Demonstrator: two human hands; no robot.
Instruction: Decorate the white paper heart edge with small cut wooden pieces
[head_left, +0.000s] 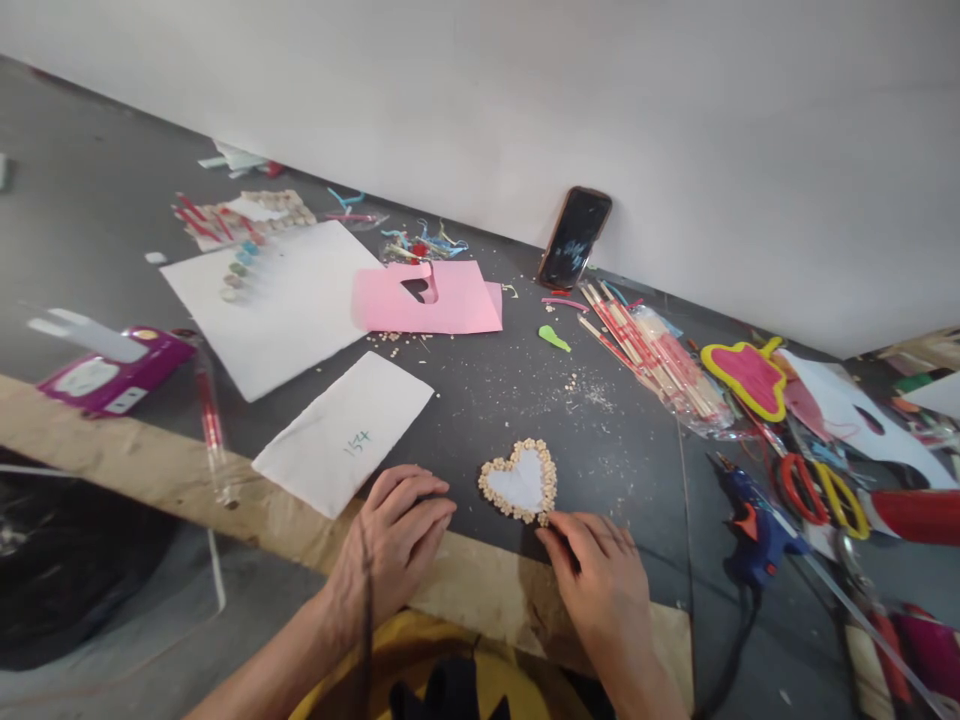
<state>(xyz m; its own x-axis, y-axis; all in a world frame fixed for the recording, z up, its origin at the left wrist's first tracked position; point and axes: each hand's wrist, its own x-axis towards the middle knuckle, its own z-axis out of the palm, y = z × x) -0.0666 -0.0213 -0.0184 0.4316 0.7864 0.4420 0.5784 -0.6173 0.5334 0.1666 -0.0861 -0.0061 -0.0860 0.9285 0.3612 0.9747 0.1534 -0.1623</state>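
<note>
A white heart point(517, 483) edged with small beige pieces lies on the dark table in front of me. My right hand point(604, 565) rests just below it, with the index fingertip at or against its lower tip. Thumb and index finger are apart, and nothing shows between them. To the left of the heart, my left hand point(401, 530) lies at the table's front edge, fingers loosely extended and holding nothing. A white paper sheet point(352, 420) with a handwritten number sits just beyond my left fingers.
Pink folded paper point(450, 300) with a cutout lies behind. A phone point(576, 238) leans against the wall. On the right are wrapped sticks point(667, 360), a blue glue gun point(761, 525), and red point(802, 490) and yellow scissors handles point(844, 500). A purple device point(120, 370) stands left.
</note>
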